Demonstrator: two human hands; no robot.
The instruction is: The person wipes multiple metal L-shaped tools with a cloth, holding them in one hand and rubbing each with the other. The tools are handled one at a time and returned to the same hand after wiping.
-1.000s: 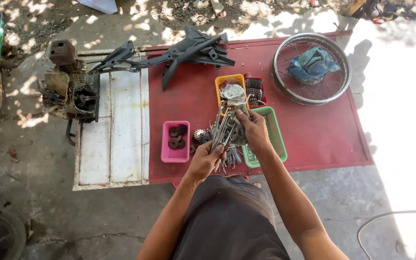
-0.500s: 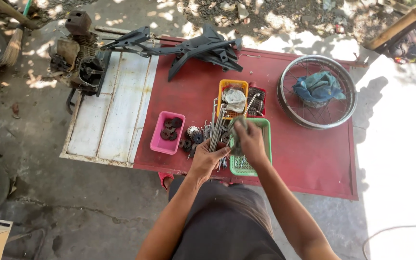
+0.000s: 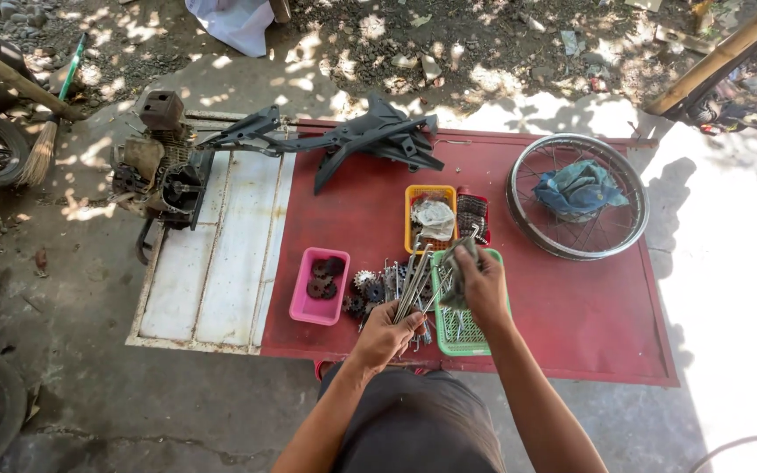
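1. Spokes: the bundle of metal spokes point(image 3: 415, 293) sits clamped in the left hand point(image 3: 385, 331), long axis slanting up and away over the red surface point(image 3: 571, 307).
2. Right hand point(image 3: 479, 282), just right of the bundle's upper end, has its fingers closed on a grey rag point(image 3: 455, 267) above the green basket point(image 3: 462, 328).

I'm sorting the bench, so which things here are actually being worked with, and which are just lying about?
In hand:
left hand holding metal rods
right hand holding grey rag
green basket

Lying about:
pink tray
yellow tray
wheel rim
engine
black frame
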